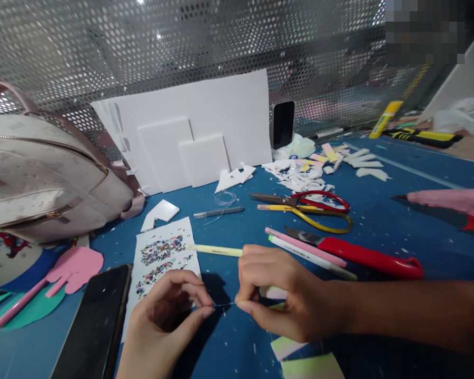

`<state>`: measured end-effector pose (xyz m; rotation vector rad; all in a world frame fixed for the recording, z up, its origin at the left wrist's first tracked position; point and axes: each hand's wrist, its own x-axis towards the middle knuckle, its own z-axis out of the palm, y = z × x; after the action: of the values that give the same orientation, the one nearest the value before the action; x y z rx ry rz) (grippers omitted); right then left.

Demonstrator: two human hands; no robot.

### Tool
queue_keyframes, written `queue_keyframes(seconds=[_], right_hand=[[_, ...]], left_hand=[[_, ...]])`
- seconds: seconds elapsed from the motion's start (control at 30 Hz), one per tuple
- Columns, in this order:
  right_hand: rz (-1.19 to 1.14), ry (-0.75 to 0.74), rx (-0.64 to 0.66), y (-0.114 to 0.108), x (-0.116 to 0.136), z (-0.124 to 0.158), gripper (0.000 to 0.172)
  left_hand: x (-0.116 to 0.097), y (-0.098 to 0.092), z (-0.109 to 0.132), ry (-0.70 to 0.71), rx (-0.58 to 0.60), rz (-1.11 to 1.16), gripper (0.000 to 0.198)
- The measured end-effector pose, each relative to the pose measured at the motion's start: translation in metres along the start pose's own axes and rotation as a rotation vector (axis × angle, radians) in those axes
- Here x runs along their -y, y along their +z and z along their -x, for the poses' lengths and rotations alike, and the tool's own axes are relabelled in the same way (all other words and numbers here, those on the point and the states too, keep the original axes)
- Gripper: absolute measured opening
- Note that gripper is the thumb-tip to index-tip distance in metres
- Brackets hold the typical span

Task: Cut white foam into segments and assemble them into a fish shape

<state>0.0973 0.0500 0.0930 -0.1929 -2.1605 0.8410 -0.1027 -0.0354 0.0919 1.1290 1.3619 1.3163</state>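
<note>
A thin, clear thread runs short and nearly straight between my two hands. Its left end is pinched by the thumb and index finger of my left hand. My right hand grips the other end between thumb and bent index finger. Below and behind the left hand lies a white sheet with small shiny multicoloured beads on it. A pale yellow marker reaches from that sheet to behind the right hand. Farther back, a loose coil of clear line lies by a grey pen.
Scissors, a red-handled utility knife and markers lie on the right. White scraps pile near a propped phone. A backpack and another phone are left. White boards lean at the back.
</note>
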Motion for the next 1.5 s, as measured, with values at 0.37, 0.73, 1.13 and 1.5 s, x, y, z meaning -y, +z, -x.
queue_keyframes(seconds=[0.37, 0.73, 1.13, 1.5], right_hand=[[0.013, -0.184, -0.145, 0.0047, 0.0015, 0.0022, 0.011], [0.062, -0.182, -0.145, 0.0052, 0.0039, 0.0031, 0.01], [0.054, -0.183, -0.104, 0.0052, 0.0004, 0.0025, 0.011], [0.043, -0.175, -0.116, 0.0054, 0.0017, 0.0032, 0.011]], left_hand=[[0.0081, 0.0077, 0.0013, -0.204, 0.097, 0.46, 0.045], [0.005, 0.0076, 0.0014, -0.203, 0.107, 0.463, 0.044], [0.0073, 0.0073, 0.0013, -0.198, 0.092, 0.439, 0.044], [0.007, 0.0066, 0.0009, -0.198, 0.109, 0.442, 0.044]])
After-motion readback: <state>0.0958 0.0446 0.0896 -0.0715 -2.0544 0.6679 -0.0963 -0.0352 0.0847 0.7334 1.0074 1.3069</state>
